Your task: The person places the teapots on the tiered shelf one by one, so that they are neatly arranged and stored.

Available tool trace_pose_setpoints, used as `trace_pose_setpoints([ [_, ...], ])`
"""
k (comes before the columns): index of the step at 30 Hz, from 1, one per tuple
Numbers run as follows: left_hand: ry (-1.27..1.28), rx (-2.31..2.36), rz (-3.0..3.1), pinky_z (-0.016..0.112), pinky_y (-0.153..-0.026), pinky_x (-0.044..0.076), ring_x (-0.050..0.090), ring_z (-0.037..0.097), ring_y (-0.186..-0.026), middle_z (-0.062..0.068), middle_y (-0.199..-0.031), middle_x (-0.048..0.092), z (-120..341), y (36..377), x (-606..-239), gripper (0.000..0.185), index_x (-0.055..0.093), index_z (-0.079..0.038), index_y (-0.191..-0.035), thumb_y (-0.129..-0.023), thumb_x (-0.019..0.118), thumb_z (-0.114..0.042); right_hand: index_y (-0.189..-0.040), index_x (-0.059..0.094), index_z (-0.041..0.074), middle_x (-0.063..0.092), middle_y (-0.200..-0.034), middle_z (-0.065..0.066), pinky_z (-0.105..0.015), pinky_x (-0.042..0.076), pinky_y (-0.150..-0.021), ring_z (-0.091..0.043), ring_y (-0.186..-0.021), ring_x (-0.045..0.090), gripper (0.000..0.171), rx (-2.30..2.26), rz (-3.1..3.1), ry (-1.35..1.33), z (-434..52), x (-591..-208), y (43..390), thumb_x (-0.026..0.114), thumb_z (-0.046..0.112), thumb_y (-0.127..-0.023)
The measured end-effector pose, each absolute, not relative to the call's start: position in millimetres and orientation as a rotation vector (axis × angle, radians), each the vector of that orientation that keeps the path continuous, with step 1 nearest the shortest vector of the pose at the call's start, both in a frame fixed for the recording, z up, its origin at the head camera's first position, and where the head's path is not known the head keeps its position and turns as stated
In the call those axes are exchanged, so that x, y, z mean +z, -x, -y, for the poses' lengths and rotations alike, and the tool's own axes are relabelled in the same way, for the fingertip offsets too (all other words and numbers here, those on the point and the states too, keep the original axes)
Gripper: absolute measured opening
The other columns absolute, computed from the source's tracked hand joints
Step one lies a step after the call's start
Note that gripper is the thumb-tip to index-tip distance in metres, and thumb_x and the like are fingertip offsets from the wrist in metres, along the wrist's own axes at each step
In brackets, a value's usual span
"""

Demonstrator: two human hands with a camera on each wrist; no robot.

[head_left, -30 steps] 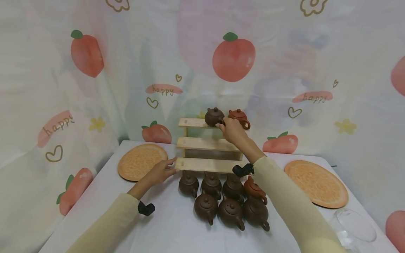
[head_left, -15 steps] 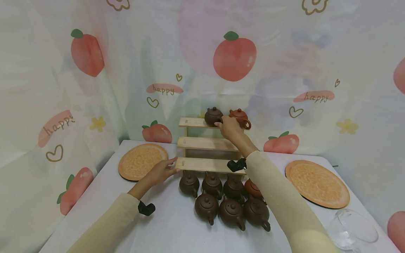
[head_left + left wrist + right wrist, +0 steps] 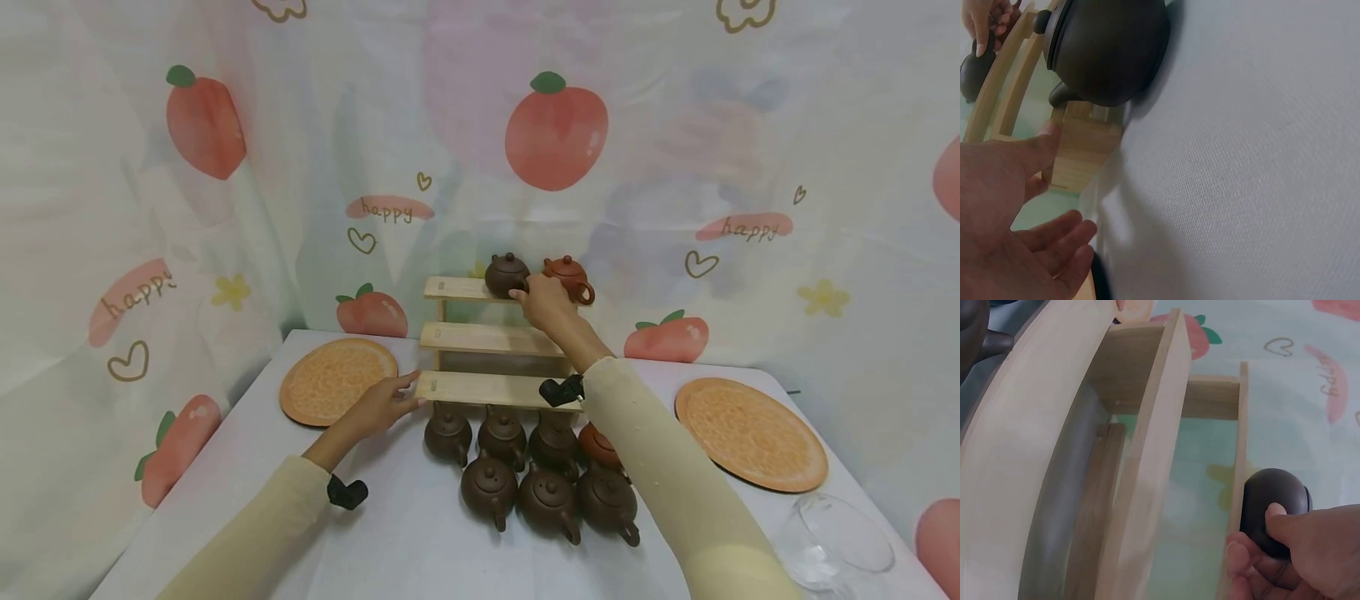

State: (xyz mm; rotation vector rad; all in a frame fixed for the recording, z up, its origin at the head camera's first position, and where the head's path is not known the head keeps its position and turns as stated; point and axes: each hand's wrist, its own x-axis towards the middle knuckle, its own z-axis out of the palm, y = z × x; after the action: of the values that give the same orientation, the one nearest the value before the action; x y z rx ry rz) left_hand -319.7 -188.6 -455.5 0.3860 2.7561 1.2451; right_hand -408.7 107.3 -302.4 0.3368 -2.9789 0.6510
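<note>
Head view: my right hand (image 3: 543, 302) grips the dark teapot (image 3: 507, 275) on the rack (image 3: 480, 340) top step; left hand (image 3: 384, 402), fingers straight, steadies the bottom step. Risk: nudging the red teapot (image 3: 567, 277) just beside.

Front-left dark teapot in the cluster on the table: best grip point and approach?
Take the front-left dark teapot round its belly from above and the left. Its spout points toward the viewer, neighbours crowd its right and rear, but the table on its left is bare. The small lid knob would probably lift only the lid. The left hand, resting at the rack, is nearest.
</note>
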Motion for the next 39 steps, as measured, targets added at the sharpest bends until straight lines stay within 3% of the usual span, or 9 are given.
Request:
trace_pose_setpoints([
  [4, -0.404, 1.236, -2.759, 0.057, -0.106, 0.053, 0.053, 0.049, -0.14, 0.026, -0.162, 0.043, 187, 319, -455, 0.065, 0.04, -0.004, -0.162, -0.107, 0.066, -0.028, -0.093, 0.063, 0.0, 0.054, -0.073, -0.01, -0.038, 0.047, -0.064, -0.026, -0.067, 0.058, 0.04, 0.677, 2.953, -0.357, -114, -305, 406, 0.056, 0.034, -0.111],
  [7, -0.413, 1.227, -2.772, 0.057, -0.106, 0.053, 0.054, 0.048, -0.14, 0.026, -0.161, 0.044, 187, 320, -455, 0.066, 0.04, -0.004, -0.162, -0.107, 0.066, -0.028, -0.074, 0.052, 0.008, 0.037, -0.059, 0.0, -0.032, 0.038, -0.056, -0.017, -0.053, 0.043, 0.046, 0.67, 2.952, -0.397, -121, -306, 402, 0.058, 0.035, -0.11],
  [9, -0.408, 1.228, -2.777, 0.057, -0.106, 0.053, 0.054, 0.048, -0.14, 0.026, -0.161, 0.045, 188, 320, -455, 0.065, 0.04, -0.004, -0.162, -0.106, 0.066, -0.028, -0.071, 0.049, 0.011, 0.036, -0.057, 0.002, -0.031, 0.036, -0.055, -0.015, -0.051, 0.039, 0.047, 0.665, 2.961, -0.433, -127, -307, 399, 0.058, 0.035, -0.11],
  [14, -0.412, 1.209, -2.781, 0.056, -0.105, 0.054, 0.054, 0.048, -0.14, 0.027, -0.161, 0.045, 188, 320, -455, 0.065, 0.04, -0.004, -0.162, -0.107, 0.066, -0.028, -0.086, 0.068, 0.002, 0.068, -0.075, -0.011, -0.035, 0.053, -0.064, -0.023, -0.068, 0.065, 0.041, 0.679, 3.035, -0.548, -149, -304, 380, 0.058, 0.034, -0.11],
  [17, -0.407, 1.201, -2.782, 0.057, -0.106, 0.054, 0.054, 0.048, -0.14, 0.027, -0.161, 0.044, 188, 320, -456, 0.065, 0.04, -0.004, -0.162, -0.107, 0.066, -0.028, -0.095, 0.073, 0.0, 0.076, -0.089, -0.017, -0.04, 0.057, -0.071, -0.031, -0.082, 0.073, 0.041, 0.655, 3.083, -0.61, -165, -303, 367, 0.057, 0.034, -0.111],
  [31, -0.394, 1.184, -2.784, 0.055, -0.103, 0.056, 0.057, 0.047, -0.137, 0.028, -0.158, 0.047, 185, 320, -459, 0.066, 0.039, -0.005, -0.163, -0.107, 0.065, -0.031, -0.083, 0.062, 0.006, 0.065, -0.073, -0.007, -0.032, 0.05, -0.059, -0.019, -0.065, 0.063, 0.04, 0.437, 3.33, -0.597, -240, -335, 273, 0.063, 0.038, -0.107],
  [39, -0.364, 1.219, -2.799, 0.056, -0.104, 0.055, 0.057, 0.047, -0.137, 0.028, -0.159, 0.047, 185, 318, -459, 0.066, 0.039, -0.006, -0.163, -0.107, 0.065, -0.032, -0.085, 0.063, 0.008, 0.062, -0.069, -0.003, -0.031, 0.048, -0.059, -0.015, -0.061, 0.062, 0.041, 0.384, 3.456, -0.494, -267, -373, 250, 0.069, 0.044, -0.102],
])
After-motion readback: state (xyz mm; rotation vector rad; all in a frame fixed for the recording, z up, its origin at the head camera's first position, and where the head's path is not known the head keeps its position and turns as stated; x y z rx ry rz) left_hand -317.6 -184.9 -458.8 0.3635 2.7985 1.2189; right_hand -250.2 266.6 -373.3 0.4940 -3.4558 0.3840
